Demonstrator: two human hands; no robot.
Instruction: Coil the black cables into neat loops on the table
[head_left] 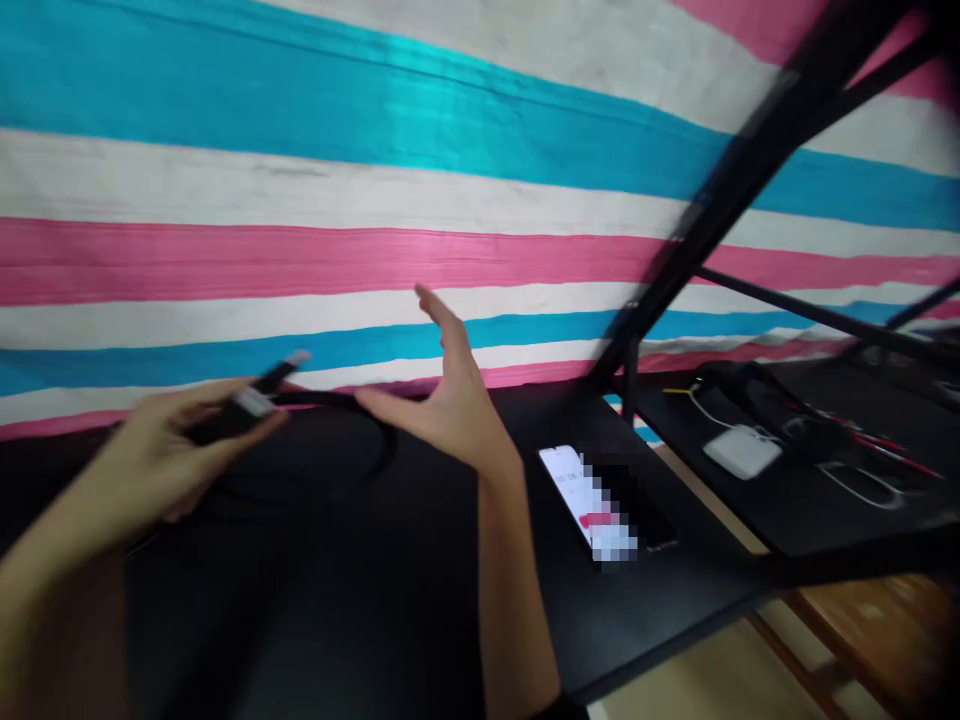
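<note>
My left hand (pixel 169 450) is closed round a dark cable plug (pixel 232 415), with a pale patch on its body and a light-coloured tip pointing up and right. Blur hides the exact kind of plug. From it a black cable (pixel 322 398) runs right, then bends down near my right thumb. My right hand (pixel 442 415) is raised above the black table (pixel 360 590), thumb and fingers spread apart. Whether the thumb touches the cable I cannot tell.
A phone with a lit screen (pixel 581 500) lies to the right of my right forearm. A black slanted frame (pixel 705 220) rises behind it. On the neighbouring black desk (pixel 810 535) are a white box (pixel 742 452) and several cables. A striped sheet (pixel 337 260) hangs behind.
</note>
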